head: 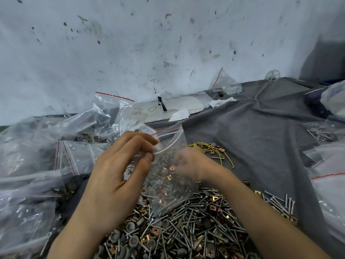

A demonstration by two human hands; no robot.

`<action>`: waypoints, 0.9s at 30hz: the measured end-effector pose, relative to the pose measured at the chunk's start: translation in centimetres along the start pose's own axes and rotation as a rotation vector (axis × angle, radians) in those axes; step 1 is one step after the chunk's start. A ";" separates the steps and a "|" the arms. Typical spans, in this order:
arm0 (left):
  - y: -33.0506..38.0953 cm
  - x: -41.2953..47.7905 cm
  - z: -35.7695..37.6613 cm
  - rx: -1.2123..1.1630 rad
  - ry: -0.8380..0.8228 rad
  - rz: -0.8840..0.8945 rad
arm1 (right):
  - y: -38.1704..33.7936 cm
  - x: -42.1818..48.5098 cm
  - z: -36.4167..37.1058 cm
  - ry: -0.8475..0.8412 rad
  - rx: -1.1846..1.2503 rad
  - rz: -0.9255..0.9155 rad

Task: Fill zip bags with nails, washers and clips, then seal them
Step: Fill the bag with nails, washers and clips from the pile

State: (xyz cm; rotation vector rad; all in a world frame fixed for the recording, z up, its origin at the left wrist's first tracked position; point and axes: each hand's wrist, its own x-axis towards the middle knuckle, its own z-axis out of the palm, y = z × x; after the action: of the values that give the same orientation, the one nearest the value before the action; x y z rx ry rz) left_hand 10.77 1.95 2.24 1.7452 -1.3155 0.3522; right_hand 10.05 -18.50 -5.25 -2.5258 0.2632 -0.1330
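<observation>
1. Your left hand (119,171) pinches the zip bag (168,165) at its mouth, above the loose pile (186,230).
2. The bag holds nails, washers and copper clips.
3. Your right hand (188,165) is blurred; its grip is unclear.
4. Filled bags (78,157) lie left on the tabletop (252,128).

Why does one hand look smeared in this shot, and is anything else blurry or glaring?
Head view: the right hand is motion-blurred behind the zip bag; the left hand, pinching the bag's seal, is sharp. Lighting is soft and even, with faint glare on the bag pile. Wide-angle distortion bends the table edge.
</observation>
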 end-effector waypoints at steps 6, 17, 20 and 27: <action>0.0 0.0 0.0 0.010 -0.008 0.014 | -2.7 -2.9 -5.8 0.293 0.564 -0.158; 0.5 0.1 0.2 0.014 -0.024 0.040 | -6.9 -6.7 -8.4 0.315 0.591 -0.391; 0.5 0.1 0.3 0.018 -0.023 0.048 | -6.7 -6.7 -8.3 0.258 0.563 -0.337; 0.4 0.1 0.3 0.002 -0.013 0.041 | -6.3 -6.1 -8.4 0.368 0.717 -0.373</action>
State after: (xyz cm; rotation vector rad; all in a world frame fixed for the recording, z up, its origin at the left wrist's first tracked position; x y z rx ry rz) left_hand 10.37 1.67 2.38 1.7272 -1.3618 0.3661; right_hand 3.78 -16.71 5.05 -1.7935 -0.1097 -0.7080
